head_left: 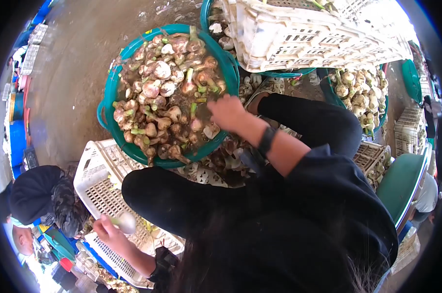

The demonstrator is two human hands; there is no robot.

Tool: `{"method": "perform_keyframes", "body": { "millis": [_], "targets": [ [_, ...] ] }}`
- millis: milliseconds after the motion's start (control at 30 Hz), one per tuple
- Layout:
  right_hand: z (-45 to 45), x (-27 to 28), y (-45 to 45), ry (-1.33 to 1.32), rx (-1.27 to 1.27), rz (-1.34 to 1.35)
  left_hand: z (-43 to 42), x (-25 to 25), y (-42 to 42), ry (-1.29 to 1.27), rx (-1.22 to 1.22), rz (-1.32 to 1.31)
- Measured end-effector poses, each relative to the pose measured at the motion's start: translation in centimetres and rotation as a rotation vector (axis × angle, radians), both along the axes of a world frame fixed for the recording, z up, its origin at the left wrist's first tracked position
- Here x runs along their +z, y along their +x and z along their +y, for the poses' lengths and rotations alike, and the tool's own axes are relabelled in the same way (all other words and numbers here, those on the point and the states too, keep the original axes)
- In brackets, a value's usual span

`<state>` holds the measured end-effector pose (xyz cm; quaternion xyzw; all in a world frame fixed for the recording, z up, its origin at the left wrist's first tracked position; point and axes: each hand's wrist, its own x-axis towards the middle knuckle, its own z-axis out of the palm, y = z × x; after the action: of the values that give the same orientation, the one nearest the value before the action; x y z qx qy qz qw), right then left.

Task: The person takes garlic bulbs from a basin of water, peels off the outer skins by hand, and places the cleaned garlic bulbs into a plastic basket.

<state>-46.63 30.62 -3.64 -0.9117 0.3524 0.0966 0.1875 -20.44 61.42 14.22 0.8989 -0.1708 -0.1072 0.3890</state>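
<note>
My left hand (112, 237) is closed around the green stem of a garlic bulb (127, 222), whose pale head is blurred. It is above a white plastic crate (104, 198) beside my left knee. My right hand (227, 113) reaches over the right side of a round green tub (111, 105). The tub is full of muddy garlic bulbs (162, 71) with short cut stems, lying in brownish water. My right fingers are smeared by motion, so whether they grip a bulb does not show.
A dirty white crate (299, 36) rests across another tub at the top right. More garlic (360, 95) fills a tub beyond my right knee. Skins and scraps (226, 163) litter the ground between my legs. A person in a dark hat (38, 193) is close on the left.
</note>
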Motion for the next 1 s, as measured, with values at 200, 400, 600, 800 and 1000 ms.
{"method": "perform_keyframes", "body": {
  "millis": [200, 400, 600, 800, 1000],
  "targets": [
    [-1.1, -7.3, 3.4, 0.209, 0.173, 0.237, -11.5, -4.4, -9.1, -0.037, -0.135, 0.074],
    [4.1, 4.2, -0.3, 1.291, -0.626, -0.674, -18.5, -13.9, -16.5, -0.126, -0.722, 0.096],
    [5.3, 4.2, -3.0, 0.205, -0.029, -0.824, -19.2, -13.2, -15.8, -0.239, -0.418, 0.637],
    [5.8, 6.3, -2.0, 0.065, 0.266, -0.231, -18.8, -11.7, -15.1, -0.11, -0.228, 1.077],
    [5.7, 3.4, -2.9, 1.157, -0.697, -0.825, -18.6, -12.3, -14.9, -0.182, -0.506, 0.924]
  ]
}}
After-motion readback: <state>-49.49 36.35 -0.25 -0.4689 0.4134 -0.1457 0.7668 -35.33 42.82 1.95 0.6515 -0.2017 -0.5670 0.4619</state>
